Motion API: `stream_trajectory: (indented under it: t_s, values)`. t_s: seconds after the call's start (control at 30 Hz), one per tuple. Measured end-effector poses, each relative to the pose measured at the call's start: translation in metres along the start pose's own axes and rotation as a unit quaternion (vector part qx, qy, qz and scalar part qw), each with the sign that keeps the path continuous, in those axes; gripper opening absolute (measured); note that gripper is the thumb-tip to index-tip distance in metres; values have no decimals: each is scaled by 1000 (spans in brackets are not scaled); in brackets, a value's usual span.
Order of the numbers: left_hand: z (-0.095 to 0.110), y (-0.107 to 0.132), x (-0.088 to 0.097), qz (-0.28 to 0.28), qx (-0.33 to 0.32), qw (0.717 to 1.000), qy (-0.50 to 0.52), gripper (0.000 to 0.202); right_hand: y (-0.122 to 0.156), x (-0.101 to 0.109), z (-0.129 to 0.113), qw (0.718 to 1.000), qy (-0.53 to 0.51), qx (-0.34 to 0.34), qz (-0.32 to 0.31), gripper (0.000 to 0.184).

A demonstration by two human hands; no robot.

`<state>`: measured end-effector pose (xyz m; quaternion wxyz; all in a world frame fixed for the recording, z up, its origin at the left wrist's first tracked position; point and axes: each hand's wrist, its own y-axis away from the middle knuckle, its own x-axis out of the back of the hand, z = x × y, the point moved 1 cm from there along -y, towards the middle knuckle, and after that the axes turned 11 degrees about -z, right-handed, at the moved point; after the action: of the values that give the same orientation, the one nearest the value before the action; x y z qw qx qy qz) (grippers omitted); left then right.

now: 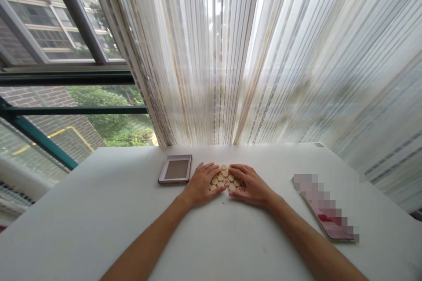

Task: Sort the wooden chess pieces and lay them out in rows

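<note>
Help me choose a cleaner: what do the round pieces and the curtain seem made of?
Round pieces: probably wood with a dull finish, from their pale tan color, though plastic is possible. Curtain: likely thin, sheer fabric, as daylight shows through it between the stripes.

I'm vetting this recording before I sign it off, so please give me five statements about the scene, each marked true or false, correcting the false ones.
1. The left hand and right hand are cupped about a group of round pieces. True.
2. The shallow box lies beyond the right hand, on the right. False: it lies beside the left hand, on the left.
3. At least one piece shows a red mark on top. True.
4. The pieces are stacked in one tall tower. False: they lie side by side on the white table.
5. The sheer curtain covers the whole window. False: the left part is uncovered.
</note>
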<state>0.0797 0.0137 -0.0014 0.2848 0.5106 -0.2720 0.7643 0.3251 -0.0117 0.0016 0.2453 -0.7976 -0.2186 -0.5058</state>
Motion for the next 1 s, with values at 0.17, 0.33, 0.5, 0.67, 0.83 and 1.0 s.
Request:
stream_trajectory:
  t_s: [0.17,0.33,0.5,0.67,0.83,1.0]
  values:
    - [0,0,1,-11,-12,1000,-20,76,1,-4,4,1000,6,-12,20,67]
    - [4,-8,3,-33,-2,999,-41,90,-2,-11,17,995,-16,-58,75,44]
    - [7,-20,1,-49,-29,998,-35,97,-2,-14,19,997,-8,-58,50,44]
    - [8,-22,2,-33,-41,998,-20,85,0,-9,9,999,1,-44,1,44]
    - [8,-20,1,-25,-46,999,-12,78,-2,-5,4,999,-7,-41,24,39]
    - [10,-21,1,-11,-57,998,-22,76,2,-1,7,1000,-14,-4,7,62]
